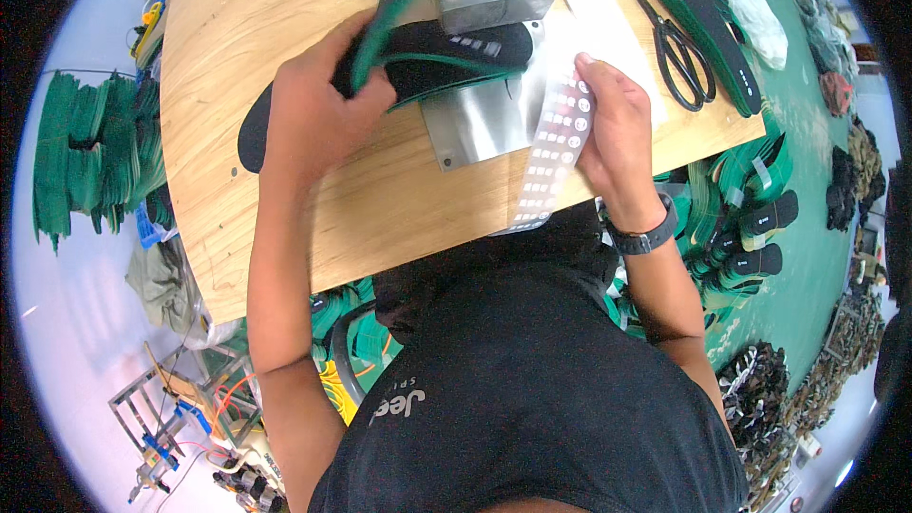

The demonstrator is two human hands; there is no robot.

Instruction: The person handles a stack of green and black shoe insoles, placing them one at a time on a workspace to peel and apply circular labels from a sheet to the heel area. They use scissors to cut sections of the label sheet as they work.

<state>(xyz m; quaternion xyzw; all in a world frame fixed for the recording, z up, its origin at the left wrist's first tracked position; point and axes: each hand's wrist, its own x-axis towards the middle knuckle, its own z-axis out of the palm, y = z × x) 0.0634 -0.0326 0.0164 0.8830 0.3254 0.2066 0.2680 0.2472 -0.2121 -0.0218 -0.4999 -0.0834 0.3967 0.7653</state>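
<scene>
My left hand is closed on a black insole with a green edge, which is raised, tilted and smeared by motion. Beneath it, another black insole lies with its tip over a shiny metal plate, under the metal block of a press. A black rounded end shows on the table left of my wrist. My right hand pinches the upper end of a long translucent label strip with rows of white print. The strip hangs down past the plate to the table's front edge.
Black-handled scissors lie on the wooden table at the right, beside a stack of black and green insoles. Bundles of green insoles hang at the left. More bundles are piled below the table's right edge.
</scene>
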